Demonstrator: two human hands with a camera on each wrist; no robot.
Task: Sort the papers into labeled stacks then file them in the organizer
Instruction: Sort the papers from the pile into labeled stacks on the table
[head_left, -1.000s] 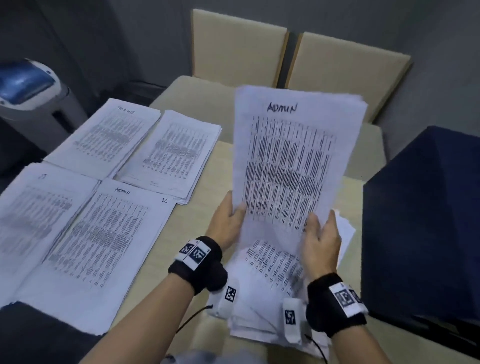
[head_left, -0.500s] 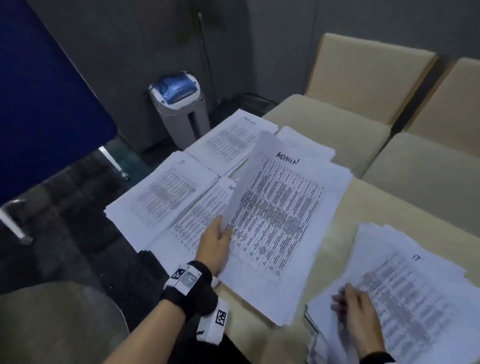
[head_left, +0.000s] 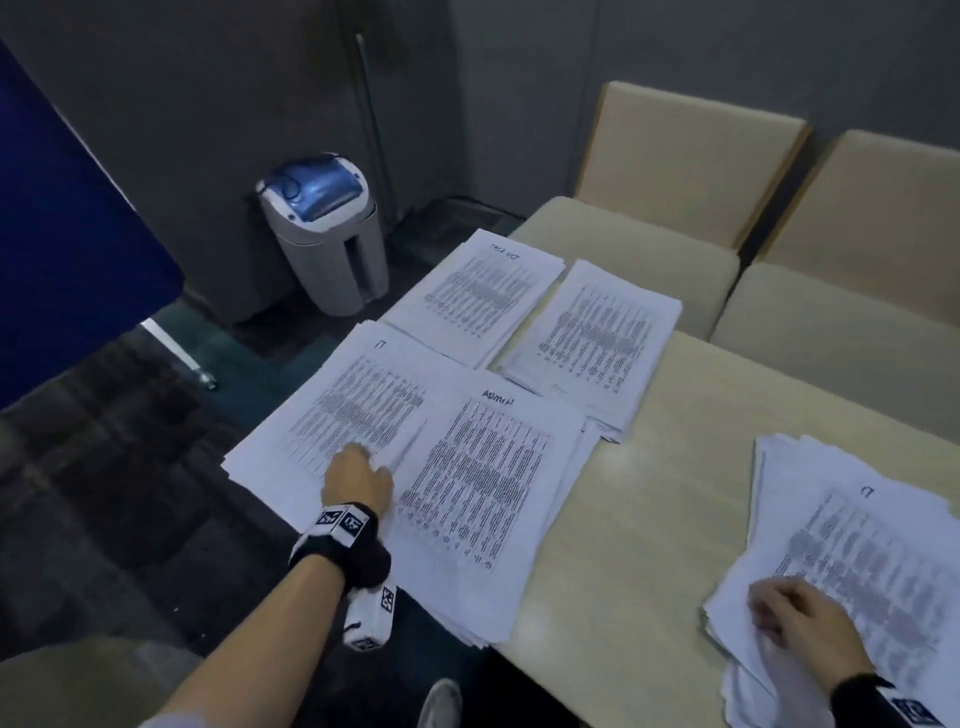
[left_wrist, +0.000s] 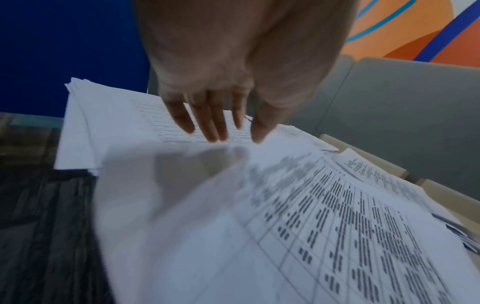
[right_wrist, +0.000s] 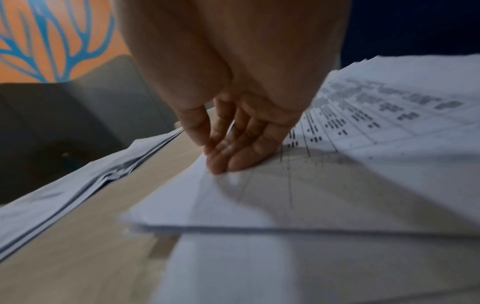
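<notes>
I've just laid the ADMIN sheet (head_left: 488, 483) on its stack, my left hand (head_left: 358, 480) now flat and loose, right hand (head_left: 802, 621) pinching the unsorted pile's (head_left: 872, 525) next page

Beige table (head_left: 649, 519) under five paper stacks (head_left: 488, 467)

Four flat printed stacks, one headed ADMIN (head_left: 488, 483), cover the table's left; a loose unsorted pile (head_left: 852, 561) lies right.
</notes>
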